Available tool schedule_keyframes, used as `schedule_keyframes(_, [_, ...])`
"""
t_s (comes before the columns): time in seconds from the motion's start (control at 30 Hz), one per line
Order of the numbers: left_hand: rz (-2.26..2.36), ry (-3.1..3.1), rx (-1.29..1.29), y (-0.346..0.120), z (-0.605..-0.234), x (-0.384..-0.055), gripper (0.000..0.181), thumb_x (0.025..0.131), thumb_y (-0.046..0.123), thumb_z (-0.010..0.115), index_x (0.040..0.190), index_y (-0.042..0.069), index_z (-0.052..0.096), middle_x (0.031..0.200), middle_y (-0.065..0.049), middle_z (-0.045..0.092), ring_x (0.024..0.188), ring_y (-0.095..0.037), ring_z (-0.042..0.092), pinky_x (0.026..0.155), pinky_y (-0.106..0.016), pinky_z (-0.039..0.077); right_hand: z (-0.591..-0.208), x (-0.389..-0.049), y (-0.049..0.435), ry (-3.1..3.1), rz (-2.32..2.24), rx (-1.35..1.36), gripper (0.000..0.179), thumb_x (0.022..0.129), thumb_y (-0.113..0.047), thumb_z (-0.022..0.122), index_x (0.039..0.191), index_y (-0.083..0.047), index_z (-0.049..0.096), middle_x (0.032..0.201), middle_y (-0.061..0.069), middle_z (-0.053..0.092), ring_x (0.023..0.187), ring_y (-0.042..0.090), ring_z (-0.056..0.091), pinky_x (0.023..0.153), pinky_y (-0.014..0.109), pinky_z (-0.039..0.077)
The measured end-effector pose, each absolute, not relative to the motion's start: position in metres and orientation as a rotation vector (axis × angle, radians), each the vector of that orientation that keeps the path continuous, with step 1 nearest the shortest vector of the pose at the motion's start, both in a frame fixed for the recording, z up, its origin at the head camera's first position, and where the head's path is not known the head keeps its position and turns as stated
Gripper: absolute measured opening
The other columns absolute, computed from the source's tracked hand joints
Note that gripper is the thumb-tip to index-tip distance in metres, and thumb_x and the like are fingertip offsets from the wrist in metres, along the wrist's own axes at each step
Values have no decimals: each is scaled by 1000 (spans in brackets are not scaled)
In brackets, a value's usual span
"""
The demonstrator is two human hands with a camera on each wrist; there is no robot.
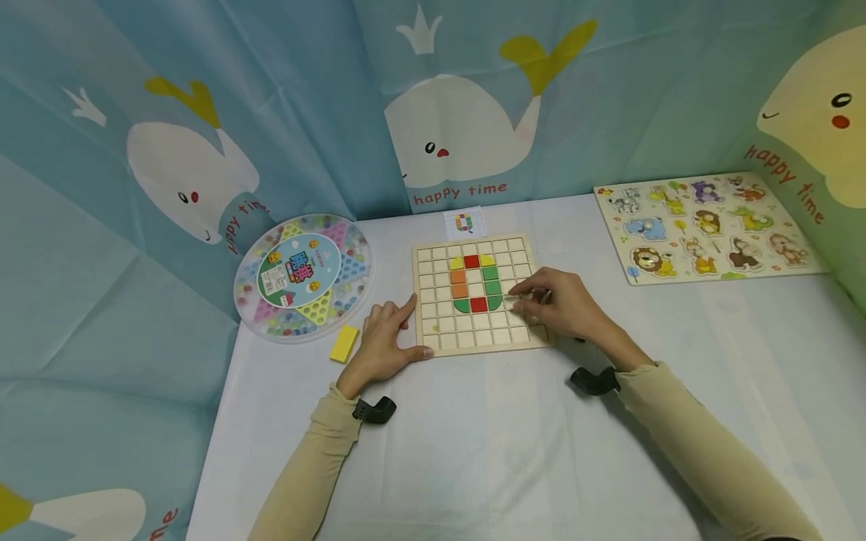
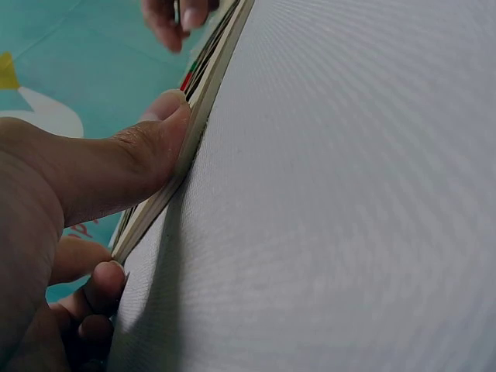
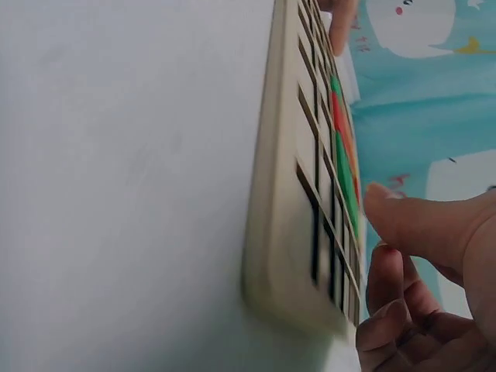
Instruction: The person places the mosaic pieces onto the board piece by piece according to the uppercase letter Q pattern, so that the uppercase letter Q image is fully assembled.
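Note:
A square wooden grid board [image 1: 460,342] lies on the white cloth. Red, yellow, orange and green tiles [image 1: 492,288] form a ring in its slots, with bare cells inside. My left hand [image 1: 380,342] touches the board's near left corner, its thumb on the front edge and its index finger along the left side. In the left wrist view the thumb [image 2: 159,143] lies on the board's edge. Over the board's right part hovers my right hand [image 1: 564,304], thumb and index fingertips a little apart near the green tiles. No piece shows between those fingertips in the right wrist view.
A small picture card [image 1: 465,223] with a similar coloured ring lies behind the board. At left are a round marble game disc [image 1: 365,282] and a yellow block [image 1: 344,343]. An animal peg puzzle [image 1: 629,272] lies at back right. Curtains [image 1: 325,113] hang behind.

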State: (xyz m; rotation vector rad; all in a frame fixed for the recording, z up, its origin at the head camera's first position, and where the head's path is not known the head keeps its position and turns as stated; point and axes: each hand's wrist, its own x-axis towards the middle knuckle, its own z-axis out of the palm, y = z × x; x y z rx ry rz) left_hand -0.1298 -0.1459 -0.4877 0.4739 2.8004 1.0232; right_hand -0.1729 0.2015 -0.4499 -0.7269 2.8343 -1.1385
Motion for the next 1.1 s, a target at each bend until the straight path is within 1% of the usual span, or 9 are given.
schedule_keyframes(0.23, [1036, 2800, 479, -145, -486, -130, 103, 82, 35, 93, 165, 8, 37, 97, -4, 45, 95, -22, 30, 86, -39, 23, -440, -149, 245, 2947, -1046, -680, 22, 87, -5, 87, 108, -3, 82, 95, 10, 73, 77, 18, 67, 64, 26, 52])
schedule_keyframes(0.43, [1037, 2788, 456, -144, -483, -129, 104, 83, 34, 93, 166, 9, 36, 97, -4, 44, 95, -22, 31, 87, -39, 23, -434, -130, 269, 2964, -880, -468, 27, 87, -16, 89, 108, -2, 80, 95, 11, 76, 77, 19, 68, 66, 31, 50])
schedule_keyframes(0.53, [1033, 2787, 445, -144, -484, -128, 105, 82, 34, 93, 166, 10, 36, 97, -4, 45, 96, -22, 31, 87, -39, 23, -435, -123, 274, 2940, -841, -347, 30, 87, -23, 89, 106, -2, 80, 94, 11, 77, 77, 19, 68, 66, 31, 50])
schedule_keyframes(0.67, [1030, 2785, 443, -144, -484, -128, 105, 82, 34, 94, 166, 11, 35, 97, -4, 45, 96, -22, 31, 87, -39, 23, -440, -116, 274, 2920, -840, -279, 32, 88, -29, 89, 102, -3, 77, 91, 10, 76, 77, 18, 68, 67, 31, 51])
schedule_keyframes(0.8, [1034, 2784, 446, -144, -484, -128, 105, 82, 34, 93, 166, 10, 36, 97, -4, 44, 95, -22, 31, 87, -39, 23, -443, -112, 267, 2926, -862, -296, 27, 88, -26, 88, 97, -4, 75, 86, 7, 74, 75, 16, 67, 67, 31, 51])
schedule_keyframes(0.93, [1035, 2780, 437, -144, -484, -126, 105, 81, 34, 94, 166, 10, 36, 96, -3, 44, 95, -22, 31, 87, -39, 23, -445, -112, 259, 2918, -875, -327, 17, 91, -18, 84, 96, -4, 74, 83, 4, 72, 73, 14, 62, 65, 28, 48])
schedule_keyframes(1.03, [1034, 2783, 439, -144, -484, -126, 106, 81, 35, 94, 166, 11, 36, 96, -3, 45, 95, -22, 31, 87, -39, 24, -445, -114, 255, 2906, -869, -356, 12, 93, -12, 81, 97, -3, 74, 84, 5, 72, 73, 15, 60, 65, 28, 47])
schedule_keyframes(1.1, [1037, 2787, 444, -144, -484, -126, 105, 81, 35, 94, 166, 10, 37, 96, -3, 45, 95, -22, 31, 86, -39, 24, -445, -116, 252, 2900, -852, -397, 10, 94, -9, 78, 98, -2, 73, 87, 7, 72, 76, 16, 60, 67, 30, 47])
